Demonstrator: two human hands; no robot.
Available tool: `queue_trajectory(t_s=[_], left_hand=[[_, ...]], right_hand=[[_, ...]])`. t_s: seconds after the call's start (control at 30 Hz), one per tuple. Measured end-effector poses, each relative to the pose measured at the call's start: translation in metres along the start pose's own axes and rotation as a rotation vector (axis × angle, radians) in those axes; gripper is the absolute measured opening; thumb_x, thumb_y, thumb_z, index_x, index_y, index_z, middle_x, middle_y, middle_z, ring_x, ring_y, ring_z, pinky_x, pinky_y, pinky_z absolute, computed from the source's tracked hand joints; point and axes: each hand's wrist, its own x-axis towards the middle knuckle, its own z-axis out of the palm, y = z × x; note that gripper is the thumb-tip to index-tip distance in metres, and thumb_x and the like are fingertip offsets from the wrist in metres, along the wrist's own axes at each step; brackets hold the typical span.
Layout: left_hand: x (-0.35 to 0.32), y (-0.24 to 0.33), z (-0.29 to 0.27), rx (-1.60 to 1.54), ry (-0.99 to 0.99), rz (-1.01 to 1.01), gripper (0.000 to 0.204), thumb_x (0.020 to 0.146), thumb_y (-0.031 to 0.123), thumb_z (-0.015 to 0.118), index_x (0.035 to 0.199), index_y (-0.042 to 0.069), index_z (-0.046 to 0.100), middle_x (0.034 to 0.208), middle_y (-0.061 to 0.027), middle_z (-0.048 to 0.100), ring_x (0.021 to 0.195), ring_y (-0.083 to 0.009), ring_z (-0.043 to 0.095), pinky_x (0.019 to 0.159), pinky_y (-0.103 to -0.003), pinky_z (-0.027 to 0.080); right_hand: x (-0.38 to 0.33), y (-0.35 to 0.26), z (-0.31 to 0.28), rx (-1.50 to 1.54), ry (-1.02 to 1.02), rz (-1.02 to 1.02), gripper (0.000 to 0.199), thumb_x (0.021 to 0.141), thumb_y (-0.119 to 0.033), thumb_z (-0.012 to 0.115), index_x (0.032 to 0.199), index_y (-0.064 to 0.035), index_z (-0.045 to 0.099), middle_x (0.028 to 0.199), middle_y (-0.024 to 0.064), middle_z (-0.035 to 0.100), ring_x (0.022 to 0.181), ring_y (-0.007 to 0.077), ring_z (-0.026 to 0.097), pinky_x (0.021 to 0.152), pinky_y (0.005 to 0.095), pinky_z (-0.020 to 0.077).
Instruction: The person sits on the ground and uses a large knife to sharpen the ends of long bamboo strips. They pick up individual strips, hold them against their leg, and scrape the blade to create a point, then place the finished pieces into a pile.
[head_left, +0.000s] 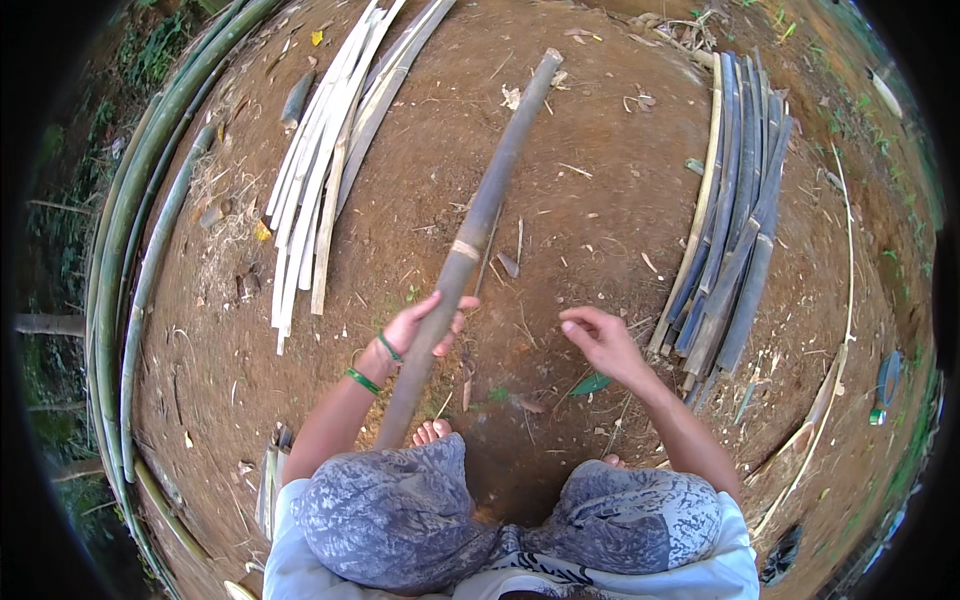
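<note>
A long, grey-brown bamboo pole [490,200] with a pale ring at its joint slants up and away from my lap. Around its lower part my left hand [428,325] is closed, with green bands on that wrist. The pole's near end comes down by my left foot. Off to the right, my right hand [603,343] hovers over the soil, apart from the pole. Its fingers are loosely curled together, and nothing shows in them. A green leaf [591,384] lies just below that hand.
Pale split bamboo strips [320,170] lie in a bundle at the far left. Dark bamboo strips [735,220] are stacked at the right. Long green bamboo poles [150,200] run along the left edge. Chips and dry bits litter the brown dirt ground [600,220].
</note>
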Motion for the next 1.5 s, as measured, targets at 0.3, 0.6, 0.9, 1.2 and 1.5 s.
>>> queue_trajectory(t_s=[0.3, 0.6, 0.9, 1.2, 1.5], left_hand=[[-0.018, -0.057, 0.000, 0.173, 0.168, -0.122, 0.064, 0.103, 0.053, 0.038, 0.130, -0.004, 0.049, 0.100, -0.0158, 0.068, 0.086, -0.0257, 0.071, 0.075, -0.037, 0.061], [-0.209, -0.212, -0.020, 1.128, 1.513, 0.394, 0.037, 0.089, 0.027, 0.069, 0.118, 0.004, 0.064, 0.113, -0.0209, 0.066, 0.108, -0.0377, 0.062, 0.092, -0.044, 0.050], [-0.355, -0.505, -0.035, 0.276, 2.287, -0.835, 0.072, 0.086, 0.041, 0.066, 0.144, 0.011, 0.035, 0.146, -0.0288, 0.033, 0.136, -0.0439, 0.033, 0.112, -0.050, 0.030], [-0.116, -0.282, -0.017, 1.389, 1.141, -0.242, 0.028, 0.082, 0.027, 0.063, 0.107, 0.012, 0.063, 0.111, -0.0193, 0.061, 0.110, -0.0381, 0.057, 0.091, -0.051, 0.046], [-0.079, -0.285, -0.021, 1.488, 1.530, -0.064, 0.020, 0.089, 0.019, 0.056, 0.104, 0.007, 0.061, 0.105, -0.0155, 0.064, 0.098, -0.0300, 0.060, 0.089, -0.047, 0.049]], right_hand=[[0.053, -0.007, 0.105, 0.521, -0.138, 0.212, 0.057, 0.094, -0.032, 0.067, 0.138, -0.0016, 0.045, 0.120, 0.0131, 0.063, 0.110, 0.0223, 0.061, 0.097, 0.0395, 0.0490], [0.110, -0.001, 0.174, 0.737, -0.162, 0.454, 0.029, 0.092, -0.016, 0.068, 0.114, -0.0123, 0.049, 0.115, 0.0027, 0.060, 0.108, 0.0198, 0.058, 0.098, 0.0460, 0.0431], [0.132, -0.015, 0.181, 0.748, -0.268, 0.400, 0.025, 0.096, -0.010, 0.061, 0.116, -0.0080, 0.047, 0.120, 0.0070, 0.058, 0.116, 0.0237, 0.059, 0.102, 0.0454, 0.0473], [0.151, -0.030, 0.143, 0.581, -0.161, 0.438, 0.034, 0.095, -0.011, 0.062, 0.123, -0.0024, 0.044, 0.129, 0.0139, 0.052, 0.125, 0.0304, 0.051, 0.107, 0.0491, 0.0424], [0.174, -0.014, 0.146, 0.736, -0.247, 0.279, 0.026, 0.095, -0.009, 0.061, 0.118, -0.0055, 0.048, 0.119, 0.0088, 0.057, 0.111, 0.0254, 0.060, 0.100, 0.0467, 0.0463]])
